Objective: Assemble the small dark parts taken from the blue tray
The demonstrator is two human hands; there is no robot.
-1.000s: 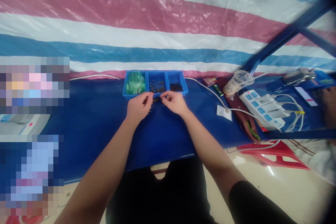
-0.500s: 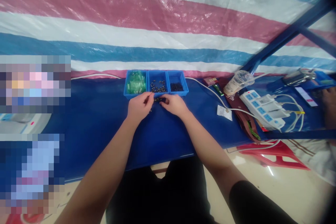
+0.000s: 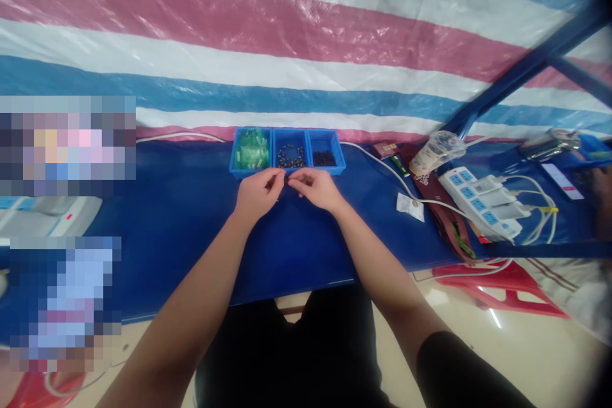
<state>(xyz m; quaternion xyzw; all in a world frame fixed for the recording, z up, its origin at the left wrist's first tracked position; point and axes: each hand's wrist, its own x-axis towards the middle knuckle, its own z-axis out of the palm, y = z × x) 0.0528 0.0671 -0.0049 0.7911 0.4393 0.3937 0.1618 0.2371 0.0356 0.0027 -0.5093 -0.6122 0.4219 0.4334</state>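
My left hand (image 3: 261, 192) and my right hand (image 3: 315, 187) meet just in front of three blue bins, fingertips almost touching. Each is closed in a pinch, and whatever lies between the fingers is too small to make out. The left bin (image 3: 232, 164) holds translucent green pieces (image 3: 253, 150). Small metallic parts (image 3: 291, 158) lie in the middle bin (image 3: 289, 138). In the right bin (image 3: 327, 139) is a heap of small dark parts (image 3: 324, 158).
To the right on the blue table (image 3: 182, 236) are a plastic cup (image 3: 433, 153), a white power strip (image 3: 478, 204) with plugged chargers, a small white packet (image 3: 410, 206), a brown strap (image 3: 437, 220) and a phone (image 3: 562, 181). A white cable (image 3: 382, 166) crosses there. A striped sheet (image 3: 287, 64) hangs behind.
My hands have come closer together. The dark piece that showed between the fingers earlier is now hardly visible. The whole view has shifted slightly.
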